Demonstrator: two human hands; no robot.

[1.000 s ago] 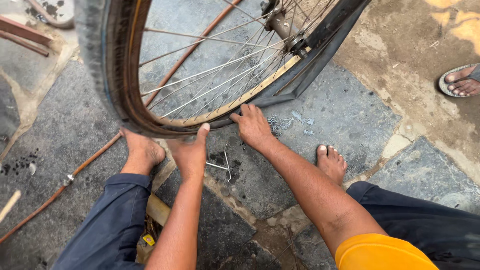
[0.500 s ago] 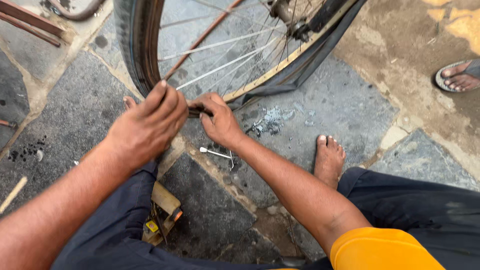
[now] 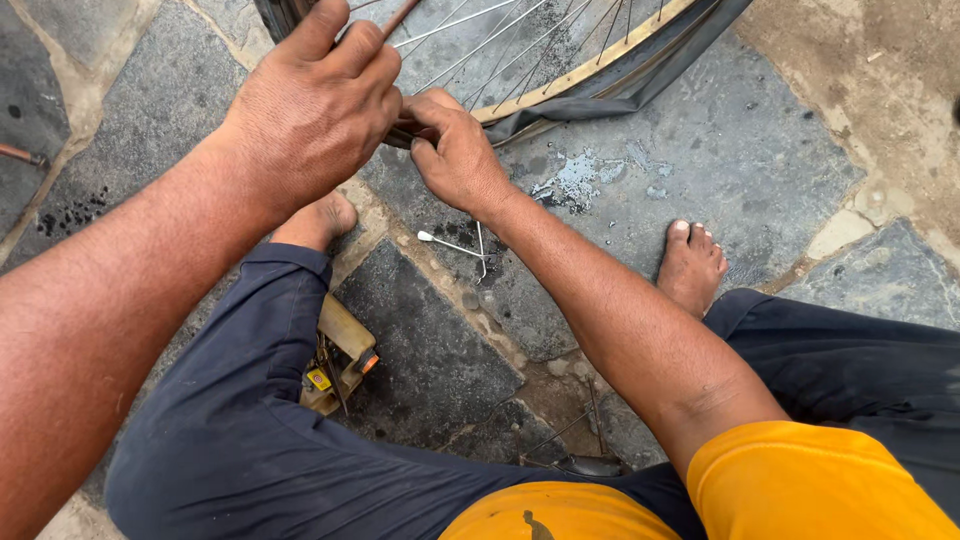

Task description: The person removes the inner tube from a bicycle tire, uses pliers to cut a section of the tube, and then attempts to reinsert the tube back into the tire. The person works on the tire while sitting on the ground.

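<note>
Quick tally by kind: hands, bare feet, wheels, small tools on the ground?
Hands: 2, left hand and right hand, both at the wheel rim
Bare feet: 2, and
Bicycle wheel: 1
Small metal tool: 1
Yellowish container: 1
Total: 7

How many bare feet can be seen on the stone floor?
2. The left foot shows below the left hand, partly hidden by the forearm. The right foot rests flat on the grey stone right of the right forearm. Others may lie outside the frame.
</note>
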